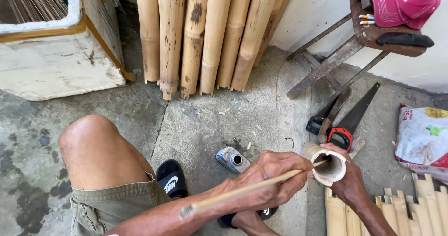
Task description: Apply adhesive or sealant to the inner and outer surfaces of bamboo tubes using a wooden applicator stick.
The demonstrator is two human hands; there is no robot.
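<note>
Work in mid-course, lower right of frame: right hand (347, 182) wrapped tight around short bamboo tube (326, 163); left hand (273, 180) closed on thin stick (242, 191), tip already inside the bore (depth hidden); by appearance, cleaning or coating begun, unfinished; small bottle (232, 159) lies uncapped nearby.

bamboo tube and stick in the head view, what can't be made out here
- Stick tip: hidden inside the bamboo tube.
- Tube's length: covered by the right hand.
- Left hand fingertips: curled under, out of sight.
- Saw blade: partly behind the stool leg.
</note>
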